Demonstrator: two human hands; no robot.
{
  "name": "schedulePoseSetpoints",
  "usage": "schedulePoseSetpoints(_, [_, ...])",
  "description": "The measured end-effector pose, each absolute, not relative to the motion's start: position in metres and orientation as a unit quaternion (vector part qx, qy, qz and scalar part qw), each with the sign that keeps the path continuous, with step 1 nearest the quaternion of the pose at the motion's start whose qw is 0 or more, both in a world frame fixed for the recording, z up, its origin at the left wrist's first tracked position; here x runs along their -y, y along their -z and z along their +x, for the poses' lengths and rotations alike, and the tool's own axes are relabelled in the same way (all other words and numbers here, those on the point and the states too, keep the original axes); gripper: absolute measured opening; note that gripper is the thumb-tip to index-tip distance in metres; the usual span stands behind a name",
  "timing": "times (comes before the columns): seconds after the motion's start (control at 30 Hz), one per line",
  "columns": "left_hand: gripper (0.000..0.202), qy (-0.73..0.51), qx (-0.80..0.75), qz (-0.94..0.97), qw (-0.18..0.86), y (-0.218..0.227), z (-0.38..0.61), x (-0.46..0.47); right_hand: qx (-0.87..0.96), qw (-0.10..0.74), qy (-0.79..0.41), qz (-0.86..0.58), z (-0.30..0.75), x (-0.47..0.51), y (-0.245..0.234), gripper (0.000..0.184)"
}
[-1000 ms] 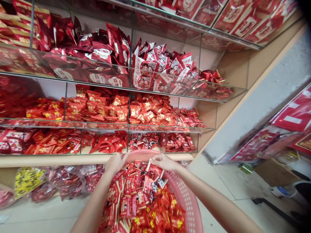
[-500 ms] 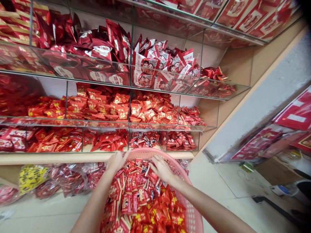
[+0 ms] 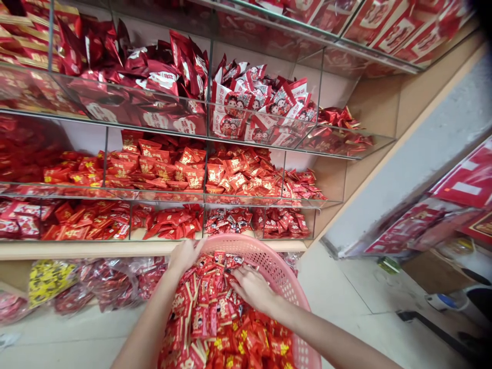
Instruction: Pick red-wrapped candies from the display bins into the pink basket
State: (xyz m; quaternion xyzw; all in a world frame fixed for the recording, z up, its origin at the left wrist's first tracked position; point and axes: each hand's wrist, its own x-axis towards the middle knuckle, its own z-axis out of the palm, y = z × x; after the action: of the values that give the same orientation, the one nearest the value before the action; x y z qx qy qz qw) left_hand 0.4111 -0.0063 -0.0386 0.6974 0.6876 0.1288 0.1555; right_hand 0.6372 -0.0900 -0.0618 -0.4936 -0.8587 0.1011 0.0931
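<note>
A pink plastic basket (image 3: 277, 265) sits low in front of me, piled with small red wrapped candies (image 3: 215, 318). My left hand (image 3: 183, 256) grips the basket's far left rim, fingers curled over it. My right hand (image 3: 251, 288) lies palm down on the candy pile inside the basket, fingers spread and pressed into the packets. Whether it holds any packet is hidden under the palm.
Glass-fronted shelves (image 3: 207, 197) ahead hold several compartments of red candy packets. Clear bags of sweets (image 3: 103, 284) lie on the floor under the lowest wooden shelf. A grey wall (image 3: 415, 164) and red boxes (image 3: 465, 184) stand to the right over pale floor tiles.
My right hand has dropped from the basket's far rim down and toward me onto the candy pile. My left hand has stayed on the rim.
</note>
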Motion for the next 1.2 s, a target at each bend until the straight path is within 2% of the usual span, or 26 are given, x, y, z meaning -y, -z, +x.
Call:
schedulePoseSetpoints(0.13, [0.073, -0.126, -0.69, 0.696, 0.156, 0.039, 0.411, 0.006, 0.819, 0.158, -0.204, -0.513, 0.643, 0.087, 0.062, 0.026])
schedulePoseSetpoints(0.3, [0.073, -0.128, -0.691, 0.693, 0.16, 0.04, 0.411, 0.006, 0.732, 0.292, -0.335, -0.516, 0.662, 0.078, 0.056, 0.024])
schedulePoseSetpoints(0.43, [0.073, -0.127, -0.69, 0.695, 0.158, 0.038, 0.412, 0.007, 0.676, 0.361, -0.367, -0.527, 0.679, 0.064, 0.059, 0.027])
schedulePoseSetpoints(0.53, [0.072, -0.126, -0.689, 0.697, 0.157, 0.038, 0.412, 0.007, 0.711, 0.321, -0.315, -0.54, 0.688, 0.06, 0.06, 0.026])
schedulePoseSetpoints(0.67, [0.072, -0.125, -0.691, 0.694, 0.157, 0.04, 0.411, 0.006, 0.793, 0.181, -0.143, -0.564, 0.689, 0.064, 0.045, 0.024])
schedulePoseSetpoints(0.73, [0.073, -0.123, -0.693, 0.694, 0.154, 0.042, 0.411, 0.005, 0.802, 0.143, -0.08, -0.574, 0.685, 0.063, 0.032, 0.024])
schedulePoseSetpoints(0.87, [0.073, -0.116, -0.697, 0.691, 0.15, 0.042, 0.412, 0.005, 0.793, 0.191, -0.042, -0.577, 0.674, 0.042, 0.011, 0.025])
schedulePoseSetpoints(1.0, [0.073, -0.118, -0.696, 0.692, 0.149, 0.043, 0.412, 0.005, 0.753, 0.232, -0.081, -0.611, 0.663, -0.005, 0.009, 0.026])
schedulePoseSetpoints(1.07, [0.073, -0.117, -0.696, 0.692, 0.152, 0.043, 0.411, 0.005, 0.715, 0.19, -0.116, -0.663, 0.657, -0.033, 0.015, 0.042])
schedulePoseSetpoints(1.2, [0.073, -0.117, -0.698, 0.69, 0.153, 0.043, 0.411, 0.005, 0.619, 0.056, -0.233, -0.748, 0.643, -0.079, 0.034, 0.095])
